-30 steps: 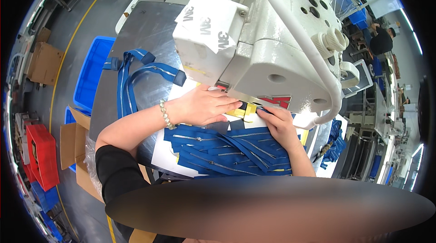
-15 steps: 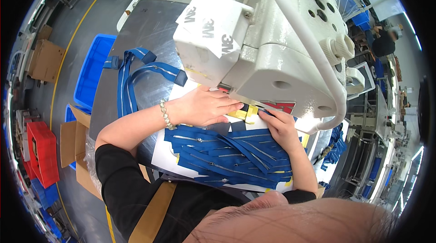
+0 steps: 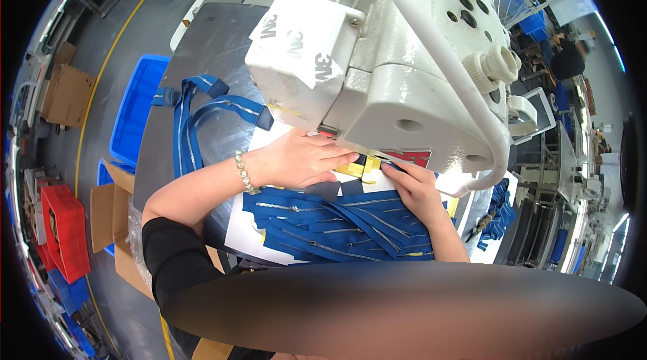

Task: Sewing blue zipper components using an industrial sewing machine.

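My left hand [image 3: 303, 160] lies flat on a yellow piece [image 3: 357, 170] under the head of a large white sewing machine [image 3: 397, 70], its fingers pressing the work down. A bead bracelet sits on that wrist. My right hand [image 3: 414, 185] pinches the edge of a dark blue fabric piece [image 3: 394, 167] next to the yellow one, close under the machine. A pile of blue zipper strips [image 3: 337, 222] lies on a white sheet just in front of both hands. The needle area is hidden by the machine head.
More blue zipper strips [image 3: 202, 117] hang over the grey metal table [image 3: 209, 43] at the left. A blue plastic bin [image 3: 135, 111], cardboard boxes [image 3: 64, 94] and a red crate [image 3: 64, 228] stand on the floor to the left. Other workstations fill the right.
Both hands stay at the same spot under the machine head. The view has shifted slightly, and the machine now looms closer.
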A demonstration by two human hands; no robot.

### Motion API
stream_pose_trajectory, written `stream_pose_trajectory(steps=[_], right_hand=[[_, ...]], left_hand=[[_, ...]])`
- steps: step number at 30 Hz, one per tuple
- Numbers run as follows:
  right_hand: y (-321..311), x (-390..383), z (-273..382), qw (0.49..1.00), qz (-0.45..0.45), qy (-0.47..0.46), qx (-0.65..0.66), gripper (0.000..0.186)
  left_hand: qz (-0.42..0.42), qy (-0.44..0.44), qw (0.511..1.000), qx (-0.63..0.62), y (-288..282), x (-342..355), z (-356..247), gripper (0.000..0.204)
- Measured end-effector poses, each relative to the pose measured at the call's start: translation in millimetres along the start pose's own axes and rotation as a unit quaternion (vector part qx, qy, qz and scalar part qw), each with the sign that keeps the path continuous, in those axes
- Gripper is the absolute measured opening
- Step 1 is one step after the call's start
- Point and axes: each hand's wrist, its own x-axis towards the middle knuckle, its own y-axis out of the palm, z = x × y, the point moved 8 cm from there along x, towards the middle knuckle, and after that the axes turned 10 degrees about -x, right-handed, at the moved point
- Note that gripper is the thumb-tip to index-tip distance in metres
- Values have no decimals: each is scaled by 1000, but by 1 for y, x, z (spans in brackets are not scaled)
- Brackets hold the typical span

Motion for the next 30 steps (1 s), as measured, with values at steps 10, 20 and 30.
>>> stream_pose_trajectory(steps=[10,20,30], right_hand=[[0,1,2,1000,6,7,8,33],[-3,2,4,1000,-1,-1,-6,32],[-4,3,6,1000,-3,1,-13,31]], left_hand=[[-15,12,1000,-7,-3,0,-2,45],[5,-4,1000,-25,0,0,0,46],[4,-7,1000,-23,2,0,1,47]])
